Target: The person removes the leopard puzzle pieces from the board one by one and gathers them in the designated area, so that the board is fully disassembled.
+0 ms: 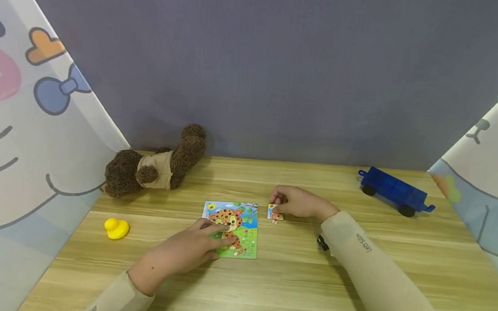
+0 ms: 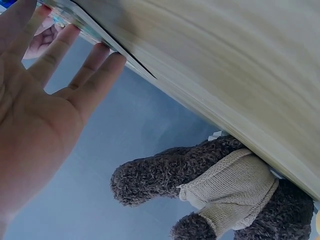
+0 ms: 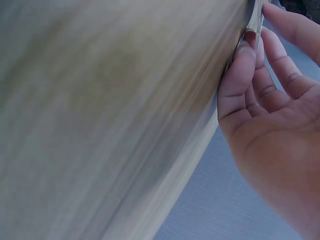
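Left hand (image 1: 193, 247), fingers outstretched, rests on the puzzle board (image 1: 248, 241); to its right, right hand (image 1: 301, 202) pinches a puzzle piece (image 1: 273, 216), which a loose hold could drop.

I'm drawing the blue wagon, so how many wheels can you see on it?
2 on the wagon: one wheel near its left end, another wheel near its right. More may be hidden.

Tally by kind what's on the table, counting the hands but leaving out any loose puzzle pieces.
Left hand and right hand: 2
Puzzle board: 1
Brown plush toy: 1
Yellow duck: 1
Blue wagon: 1
Dark object, partly hidden: 1
Total: 7
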The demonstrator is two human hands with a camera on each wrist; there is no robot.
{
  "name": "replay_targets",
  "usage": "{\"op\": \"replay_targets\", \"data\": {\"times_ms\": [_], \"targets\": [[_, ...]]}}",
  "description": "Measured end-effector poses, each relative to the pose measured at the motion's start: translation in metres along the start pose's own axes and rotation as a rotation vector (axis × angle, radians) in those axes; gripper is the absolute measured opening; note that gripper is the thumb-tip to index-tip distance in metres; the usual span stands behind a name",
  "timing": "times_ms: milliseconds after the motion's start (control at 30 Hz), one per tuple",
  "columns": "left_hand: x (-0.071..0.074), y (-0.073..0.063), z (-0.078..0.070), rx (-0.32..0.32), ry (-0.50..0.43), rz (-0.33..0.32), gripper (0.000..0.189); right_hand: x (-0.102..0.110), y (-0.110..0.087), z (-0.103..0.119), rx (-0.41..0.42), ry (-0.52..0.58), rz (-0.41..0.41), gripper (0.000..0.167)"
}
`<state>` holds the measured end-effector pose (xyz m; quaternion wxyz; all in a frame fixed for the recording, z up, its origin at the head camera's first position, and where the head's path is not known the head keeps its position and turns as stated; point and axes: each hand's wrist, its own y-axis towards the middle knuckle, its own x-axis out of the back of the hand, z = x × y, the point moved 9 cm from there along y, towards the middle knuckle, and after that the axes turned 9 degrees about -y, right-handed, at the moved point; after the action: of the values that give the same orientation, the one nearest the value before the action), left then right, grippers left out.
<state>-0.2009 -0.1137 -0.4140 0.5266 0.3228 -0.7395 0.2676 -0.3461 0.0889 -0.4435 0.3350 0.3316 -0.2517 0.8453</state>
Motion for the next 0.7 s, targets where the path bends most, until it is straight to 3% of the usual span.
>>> {"op": "replay_targets", "data": {"times_ms": [367,700], "targets": [[-0.002,0.000,0.000,0.001,-0.001,-0.010,0.050,-0.004,0.002,-0.001,0.013,0.039,0.014,0.019],[-0.002,-0.001,0.001,0.013,0.010,0.000,0.051,0.010,0.004,0.014,0.028,-0.035,-0.042,0.021]]}}
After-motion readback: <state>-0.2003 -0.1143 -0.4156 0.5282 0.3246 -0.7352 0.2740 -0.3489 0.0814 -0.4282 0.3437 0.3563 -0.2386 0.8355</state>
